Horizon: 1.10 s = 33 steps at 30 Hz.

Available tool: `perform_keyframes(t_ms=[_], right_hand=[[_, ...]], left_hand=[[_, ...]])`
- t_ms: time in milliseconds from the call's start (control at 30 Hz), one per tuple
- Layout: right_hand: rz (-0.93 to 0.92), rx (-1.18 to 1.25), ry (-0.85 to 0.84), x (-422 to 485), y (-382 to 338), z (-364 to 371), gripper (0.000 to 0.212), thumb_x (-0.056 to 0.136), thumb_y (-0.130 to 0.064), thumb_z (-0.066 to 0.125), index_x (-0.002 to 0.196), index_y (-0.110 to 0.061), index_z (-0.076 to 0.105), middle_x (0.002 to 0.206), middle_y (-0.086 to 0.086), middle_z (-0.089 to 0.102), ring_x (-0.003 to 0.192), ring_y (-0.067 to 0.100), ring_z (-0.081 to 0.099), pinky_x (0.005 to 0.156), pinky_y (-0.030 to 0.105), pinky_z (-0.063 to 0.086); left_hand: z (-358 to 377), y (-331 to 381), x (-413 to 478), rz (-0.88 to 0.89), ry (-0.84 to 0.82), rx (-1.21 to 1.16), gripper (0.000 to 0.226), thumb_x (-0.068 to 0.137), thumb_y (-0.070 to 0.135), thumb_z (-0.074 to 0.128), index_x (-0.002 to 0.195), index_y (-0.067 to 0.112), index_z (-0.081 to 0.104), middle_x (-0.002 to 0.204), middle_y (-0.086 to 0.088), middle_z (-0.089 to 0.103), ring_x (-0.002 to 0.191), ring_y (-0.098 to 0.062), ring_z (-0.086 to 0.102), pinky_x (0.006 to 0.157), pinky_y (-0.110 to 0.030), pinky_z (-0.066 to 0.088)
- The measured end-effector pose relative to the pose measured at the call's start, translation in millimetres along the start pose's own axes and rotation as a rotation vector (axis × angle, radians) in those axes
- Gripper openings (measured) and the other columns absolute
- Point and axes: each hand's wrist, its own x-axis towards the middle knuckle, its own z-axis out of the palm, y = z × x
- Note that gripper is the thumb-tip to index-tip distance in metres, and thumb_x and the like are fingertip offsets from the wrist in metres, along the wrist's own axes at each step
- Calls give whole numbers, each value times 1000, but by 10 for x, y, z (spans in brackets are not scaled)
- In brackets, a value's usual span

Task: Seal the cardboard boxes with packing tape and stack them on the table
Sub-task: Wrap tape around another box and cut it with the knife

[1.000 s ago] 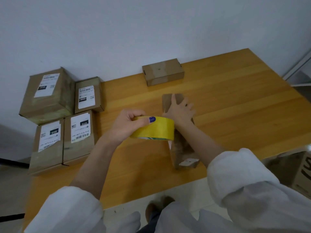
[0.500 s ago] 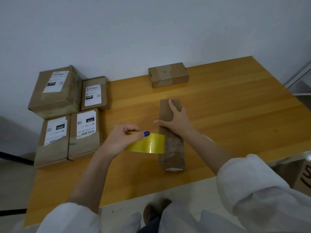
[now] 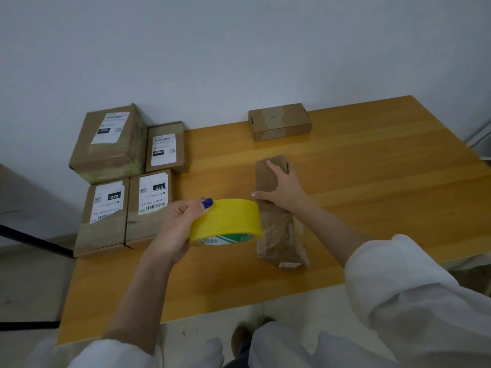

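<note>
Wooden table [image 3: 372, 181] against a plain pale wall fills most of the frame. Your L hand [image 3: 178, 229], lower ctr-left, grips the yellow tape roll [image 3: 225, 221], thumb over the top rim and fingers underneath. The roll is held off the table, right beside the long box [image 3: 281, 240]. Your R hand [image 3: 285, 189] lies palm-down on the upper half of that box, fingers mostly straight, thumb spread toward frame left, pinning it flat. The box runs lengthwise from ctr frame down toward the near table edge. Its lower half looks glossy and wrinkled, prob. tape already on, but can't confirm. No free tape end visible.

Upper left: four labelled boxes [image 3: 109, 144] sit packed side by side, none on top of another as far as I can tell. Upper ctr, near the wall: a small plain box [image 3: 279, 124], well apart from your hands.

My read: you're mid-seal on the long box, and stacking hasn't begun. Next move calls for finding the loose end on the roll, sticking it down at one end of the box and pulling straight along the seam while the R hand keeps the box from sliding. Watch for the tape folding onto itself, and shift the R hand out of the strip's path before it gets there.
</note>
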Motion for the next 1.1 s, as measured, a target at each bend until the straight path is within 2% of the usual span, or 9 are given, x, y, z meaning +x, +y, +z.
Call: perform_keyframes(t_ms=[100, 200, 267, 400, 533, 633, 800, 967, 1100], right_hand=[[-1, 20, 24, -18, 23, -36, 103, 72, -56, 75, 153, -34, 15, 160, 12, -5, 146, 36, 9, 112, 52, 25], [2, 40, 22, -48, 30, -59, 101, 74, -54, 74, 153, -33, 15, 160, 11, -4, 146, 34, 8, 112, 52, 25], [0, 45, 22, -70, 22, -64, 100, 75, -53, 74, 153, -33, 15, 160, 10, -5, 146, 33, 7, 112, 51, 25], [7, 23, 30, -32, 10, -7, 102, 74, -54, 75, 153, -32, 15, 159, 13, -6, 146, 34, 6, 115, 53, 24], [31, 9, -44, 37, -56, 74, 93, 84, -42, 69, 154, -32, 8, 158, 15, -17, 145, 42, -1, 114, 57, 21], [45, 19, -171, 83, -186, 1, 85, 92, -33, 61, 154, -27, 2, 156, 16, -24, 144, 44, -11, 116, 55, 14], [39, -118, -237, 144, -201, -149, 76, 94, -40, 55, 153, -37, 6, 157, 16, -23, 142, 44, -19, 113, 64, 8], [-67, -323, -256, 42, 102, 111, 76, 90, -65, 43, 150, -46, 1, 159, -3, -22, 146, 26, -19, 109, 70, -7], [-188, -539, -168, -34, 316, 262, 85, 79, -83, 19, 149, -45, -10, 158, -7, -24, 146, 19, -19, 112, 65, -6]], left_hand=[[-47, -99, -72, -2, -37, -26, 27, 61, 43, 78, 47, 24, 65, 47, 7, 52, 43, -6, 51, 45, -17, 43], [-78, -173, -82, -39, 49, -23, 44, 93, 19, 51, 50, 21, 63, 48, 5, 52, 42, -7, 52, 46, -19, 43], [-71, -201, -88, -72, 107, -42, 58, 96, 13, 42, 43, 24, 59, 45, 7, 50, 40, -6, 50, 44, -17, 42], [28, -82, -48, -71, 175, -147, 36, 96, 19, 42, 63, 22, 56, 48, 8, 54, 44, -7, 54, 45, -17, 44], [251, 156, -19, 139, -35, -91, 33, 69, 23, 69, 40, 25, 55, 44, 11, 45, 40, -3, 45, 44, -16, 37], [339, 334, -33, 225, -145, -46, 27, 61, 31, 67, 39, 25, 52, 43, 12, 41, 40, -2, 40, 43, -16, 34], [149, 437, -12, 168, 89, -26, 64, 91, 12, 48, 31, 33, 58, 36, 14, 49, 35, 2, 48, 40, -14, 39], [-525, 124, -20, 69, 190, 219, 35, 87, 19, 56, 52, 15, 58, 52, -5, 48, 41, -13, 48, 49, -23, 40], [-663, -121, -154, -91, 263, 97, 53, 95, 15, 46, 45, 21, 65, 47, 1, 56, 38, -7, 54, 41, -14, 43]])
